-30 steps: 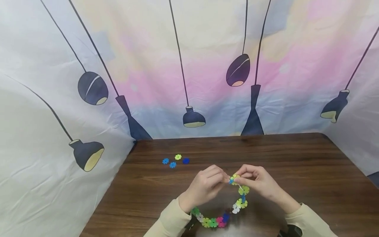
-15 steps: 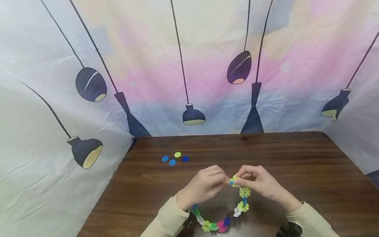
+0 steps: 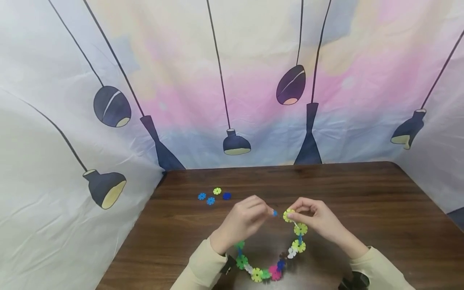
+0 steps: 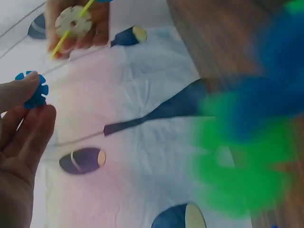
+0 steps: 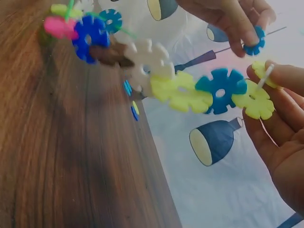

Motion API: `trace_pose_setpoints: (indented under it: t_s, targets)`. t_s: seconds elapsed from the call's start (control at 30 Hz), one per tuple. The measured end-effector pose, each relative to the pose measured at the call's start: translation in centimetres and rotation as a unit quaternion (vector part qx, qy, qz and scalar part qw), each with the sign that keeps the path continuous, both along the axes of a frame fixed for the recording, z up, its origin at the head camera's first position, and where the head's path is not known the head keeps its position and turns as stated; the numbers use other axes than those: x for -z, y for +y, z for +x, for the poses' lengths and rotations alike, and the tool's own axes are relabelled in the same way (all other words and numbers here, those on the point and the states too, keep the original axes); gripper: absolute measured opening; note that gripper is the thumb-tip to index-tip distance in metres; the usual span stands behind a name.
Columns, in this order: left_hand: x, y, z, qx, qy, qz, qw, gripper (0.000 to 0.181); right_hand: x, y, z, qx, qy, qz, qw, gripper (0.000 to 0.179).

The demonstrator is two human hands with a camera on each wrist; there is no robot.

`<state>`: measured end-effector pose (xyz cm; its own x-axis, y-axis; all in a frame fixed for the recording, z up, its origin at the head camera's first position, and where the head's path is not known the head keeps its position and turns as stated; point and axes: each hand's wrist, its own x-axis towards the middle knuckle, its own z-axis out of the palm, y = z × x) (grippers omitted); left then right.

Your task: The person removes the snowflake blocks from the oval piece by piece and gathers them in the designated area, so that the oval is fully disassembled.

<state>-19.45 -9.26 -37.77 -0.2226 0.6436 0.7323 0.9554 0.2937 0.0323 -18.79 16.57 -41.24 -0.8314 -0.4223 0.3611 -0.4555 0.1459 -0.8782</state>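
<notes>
In the head view my left hand pinches a blue snowflake disc between thumb and fingertips. My right hand pinches a yellow snowflake disc at the upper end of a linked chain of colored discs. A gap separates the blue disc from that yellow one. The right wrist view shows a white disc, nearly edge-on, between two yellow discs. From my right hand the chain curves down and round to a green disc by my left wrist, close and blurred in the left wrist view.
Several loose discs lie on the brown wooden table at the back left: light blue discs, a yellow-green disc and a dark blue disc. Behind the table hangs a cloth printed with lamps.
My left hand has drawn away leftward and slightly up with the blue disc, which earlier met the yellow disc. My right hand keeps its pinch and has risen slightly. The chain has shifted.
</notes>
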Motion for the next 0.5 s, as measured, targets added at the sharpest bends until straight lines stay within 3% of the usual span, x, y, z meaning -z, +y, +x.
trace_pose_setpoints:
  t_s: [0.13, 0.23, 0.37, 0.5]
  targets:
    - [-1.2, -2.0, -1.1, -0.032, -0.031, 0.056, 0.9975, 0.018, -0.3, 0.2, -0.5, 0.025, -0.013, -0.008, 0.9996, 0.005]
    - [-2.0, -4.2, -2.1, -0.077, -0.073, 0.117, 0.9874, 0.018, -0.3, 0.3, -0.8, 0.039, -0.020, -0.002, 0.9990, 0.008]
    - [-2.3, -7.8, -3.6, -0.169, -0.132, 0.188, 0.9585, 0.013, -0.1, 0.5, -0.9, 0.053, -0.036, 0.011, 0.9979, 0.010]
    - [-1.8, -11.9, -4.8, -0.272, -0.185, 0.206, 0.9215, 0.015, 0.2, 0.7, -0.9, 0.054, -0.042, 0.018, 0.9975, 0.011]
